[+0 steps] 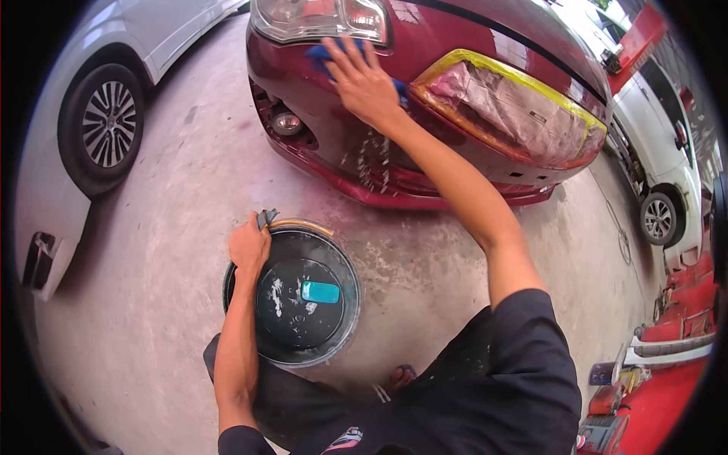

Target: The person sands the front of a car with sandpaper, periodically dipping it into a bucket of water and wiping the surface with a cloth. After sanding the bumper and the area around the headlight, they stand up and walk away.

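Observation:
My right hand (368, 89) lies with its fingers spread on a blue cloth (321, 54), pressed against the dark red car bumper (326, 98) just below the headlight (322, 19). Water drops run down the bumper beneath my wrist. My left hand (250, 244) is closed at the far left rim of a black tub (345, 334), and a folded grey sheet (267, 219), possibly sandpaper, sticks out of its fingers. A yellowish-brown strip (303, 224) runs along the tub rim. Inside the tub lies a teal block (320, 292) beside whitish patches.
Yellow tape and masking paper (508, 106) cover the grille opening. A fog lamp (287, 123) sits in the bumper's corner. A silver car with its wheel (110, 125) stands at left, a white car (667, 205) at right. Red stands and tools (607, 409) line the right side.

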A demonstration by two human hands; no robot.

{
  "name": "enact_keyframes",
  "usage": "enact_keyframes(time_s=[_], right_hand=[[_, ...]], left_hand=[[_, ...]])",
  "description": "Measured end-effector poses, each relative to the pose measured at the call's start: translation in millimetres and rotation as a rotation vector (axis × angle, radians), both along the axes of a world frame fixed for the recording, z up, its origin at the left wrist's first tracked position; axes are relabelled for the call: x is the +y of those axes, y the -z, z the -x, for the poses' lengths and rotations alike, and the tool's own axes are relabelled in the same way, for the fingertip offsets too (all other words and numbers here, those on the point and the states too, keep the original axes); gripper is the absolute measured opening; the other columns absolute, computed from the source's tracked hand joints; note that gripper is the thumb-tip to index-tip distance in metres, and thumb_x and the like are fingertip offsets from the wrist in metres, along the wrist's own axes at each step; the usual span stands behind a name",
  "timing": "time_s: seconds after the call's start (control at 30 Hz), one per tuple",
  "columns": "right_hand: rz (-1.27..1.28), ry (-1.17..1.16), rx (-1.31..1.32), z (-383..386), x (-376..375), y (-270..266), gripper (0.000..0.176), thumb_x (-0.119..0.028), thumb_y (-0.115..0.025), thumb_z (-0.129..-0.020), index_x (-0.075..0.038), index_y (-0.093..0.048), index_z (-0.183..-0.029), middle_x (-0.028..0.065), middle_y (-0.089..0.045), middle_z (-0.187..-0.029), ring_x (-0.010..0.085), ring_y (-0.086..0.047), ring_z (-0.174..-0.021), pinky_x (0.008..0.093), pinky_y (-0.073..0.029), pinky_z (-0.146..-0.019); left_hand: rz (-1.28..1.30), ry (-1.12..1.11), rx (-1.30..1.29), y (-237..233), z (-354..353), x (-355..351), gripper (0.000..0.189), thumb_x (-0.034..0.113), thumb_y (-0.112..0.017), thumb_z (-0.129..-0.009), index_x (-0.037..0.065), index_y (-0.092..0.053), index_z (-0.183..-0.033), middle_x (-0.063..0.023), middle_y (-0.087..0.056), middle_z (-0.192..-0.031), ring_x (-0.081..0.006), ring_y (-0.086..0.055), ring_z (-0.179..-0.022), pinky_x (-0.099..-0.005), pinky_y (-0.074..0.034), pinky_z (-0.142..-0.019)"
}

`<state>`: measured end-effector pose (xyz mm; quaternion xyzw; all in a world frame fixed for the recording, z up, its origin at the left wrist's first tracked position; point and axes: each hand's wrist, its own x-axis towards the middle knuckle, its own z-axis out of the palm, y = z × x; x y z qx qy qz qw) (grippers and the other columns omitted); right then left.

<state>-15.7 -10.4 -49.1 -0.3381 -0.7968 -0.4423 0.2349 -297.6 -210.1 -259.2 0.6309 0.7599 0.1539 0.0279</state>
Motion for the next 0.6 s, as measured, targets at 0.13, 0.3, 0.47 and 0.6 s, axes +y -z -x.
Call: enact_keyframes(time_s=[0.13, 0.3, 0.47, 0.6], right_hand=[[0.044, -0.100, 0.046, 55.9, 39.0, -2.5, 0.043, -0.034, -0.060, -0.101, -0.010, -0.065, -0.136, 0.0075, -0.037, -0.167, 0.0291, -0.029, -0.157, 0.0541, -0.024, -0.127], [0.040, -0.003, 0.137, -12.2, -25.4, 21.7, 0.047, -0.032, -0.068, -0.095, -0.012, -0.063, -0.137, 0.0075, -0.040, -0.164, 0.0299, -0.035, -0.153, 0.0541, -0.030, -0.124], [0.026, 0.120, 0.331, -94.6, -69.6, 69.6, 0.052, -0.027, -0.072, -0.090, -0.012, -0.061, -0.138, 0.0082, -0.037, -0.166, 0.0341, -0.029, -0.156, 0.0589, -0.026, -0.124], [-0.004, 0.117, 0.228, -48.4, -43.9, 24.2, 0.050, -0.027, -0.069, -0.092, -0.011, -0.060, -0.138, 0.0107, -0.038, -0.165, 0.0328, -0.030, -0.156, 0.0584, -0.023, -0.125]], left_hand=[[-0.004, -0.007, -0.020, -0.4, -0.7, -1.8, 0.035, 0.028, -0.066, -0.094, 0.012, -0.065, -0.125, -0.0210, -0.074, -0.088, -0.0429, -0.072, -0.084, -0.0558, -0.055, -0.075], [0.031, 0.024, -0.013, -3.8, 6.5, 0.1, 0.037, 0.027, -0.065, -0.094, 0.012, -0.064, -0.128, -0.0226, -0.074, -0.091, -0.0433, -0.072, -0.088, -0.0560, -0.055, -0.076], [0.003, 0.016, -0.064, -7.3, 2.8, 0.0, 0.036, 0.027, -0.064, -0.095, 0.010, -0.065, -0.127, -0.0232, -0.074, -0.093, -0.0440, -0.072, -0.090, -0.0553, -0.055, -0.078], [0.021, 0.013, -0.042, -5.4, 4.9, 1.1, 0.036, 0.027, -0.063, -0.095, 0.009, -0.066, -0.127, -0.0234, -0.074, -0.095, -0.0442, -0.072, -0.091, -0.0546, -0.055, -0.079]])
